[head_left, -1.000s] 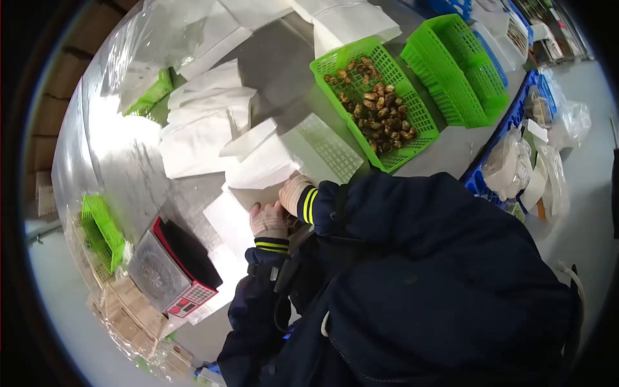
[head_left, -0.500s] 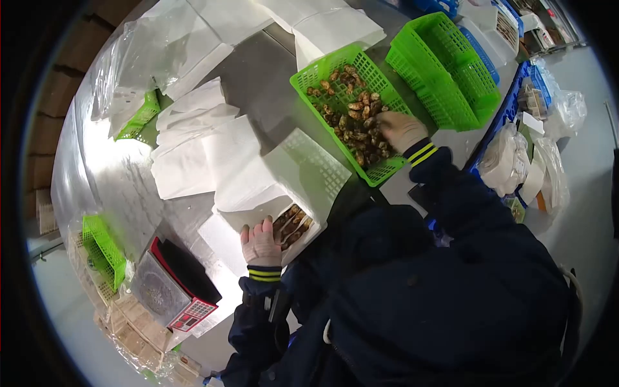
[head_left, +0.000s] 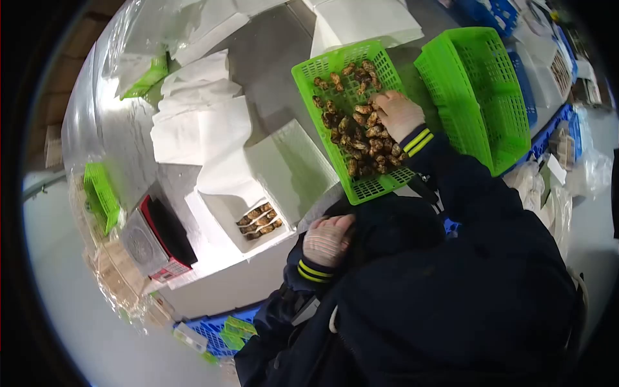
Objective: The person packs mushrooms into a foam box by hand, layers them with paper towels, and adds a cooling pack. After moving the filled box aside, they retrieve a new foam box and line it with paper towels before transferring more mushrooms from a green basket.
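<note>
My right hand [head_left: 398, 115] reaches over the right side of a green basket [head_left: 348, 186], its bent fingertips among brown knobbly pieces [head_left: 367, 138]; whether it grips one is hidden. My left hand [head_left: 327, 240], fingers curled, is near my body at the table's front edge, right of a white box [head_left: 242, 245]. What it holds, if anything, cannot be seen. Inside the box, rows of similar brown pieces [head_left: 259, 221] lie with white strips between them. White paper [head_left: 222, 174] drapes over the box's back, and its lid [head_left: 293, 171] stands open.
Stacked empty green baskets [head_left: 451, 84] stand at the right. White sheets [head_left: 200, 122] lie left of centre, with more paper [head_left: 361, 26] at the back. A red-edged scale [head_left: 145, 242] is at the left front. Below the table is a blue crate [head_left: 209, 332].
My left hand has left the white box and moved right, toward my body. My right hand stays at the green basket, its fingers now higher up among the pieces. The view has shifted.
</note>
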